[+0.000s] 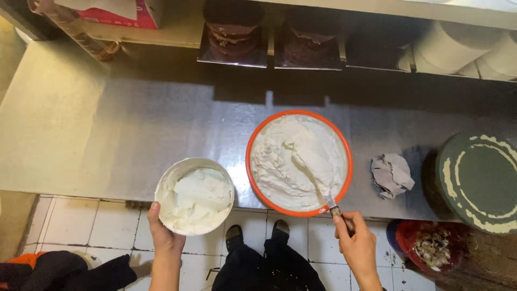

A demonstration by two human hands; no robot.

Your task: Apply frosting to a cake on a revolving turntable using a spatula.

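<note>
Left hand grips white cream tub; right hand grips spatula (blade in orange bowl).

On my steel surface lies a crumpled grey paper wad beside a round dark-green turntable — chocolate cake layers sit behind, a red scrap bucket below.

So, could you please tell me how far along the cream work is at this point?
Done: the orange-rimmed bowl is full of whipped white cream, and the white tub holds cream too. In hand: the left hand steadies the tub at the counter's edge while the right hand works a spatula in the bowl's cream. Left: the dark layered cakes on the shelf look uncoated.
</note>
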